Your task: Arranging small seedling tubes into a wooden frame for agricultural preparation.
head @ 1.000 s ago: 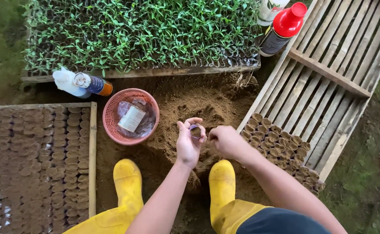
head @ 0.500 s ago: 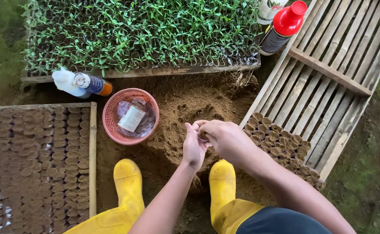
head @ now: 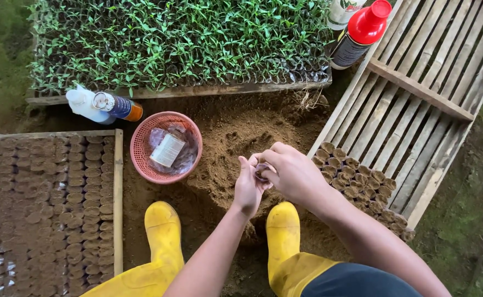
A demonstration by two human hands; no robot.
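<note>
While both hands, left hand [head: 248, 190] and right hand [head: 293, 175], pinch together on a small soil-filled plastic seedling pot [head: 262, 171], it sits right above the loose brown soil heap [head: 227, 146], handy for filling.

Soft, even daylight falls from above me, with no glare. My yellow boots [head: 164, 234] cast only faint shadows on the soil. Everything looks sharp, though the frame's corners bend slightly.

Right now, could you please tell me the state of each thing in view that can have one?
left hand: cupped around a small soil-filled pot.
right hand: pinching the same pot from above.
pink basket: upright, holding plastic packets.
red-capped bottle: capped, lying tilted.
white bottle: lying on its side.
left tray: full of filled pots.
slatted tray: mostly bare, pots in one corner.
seedling tray: sprouted.
</note>
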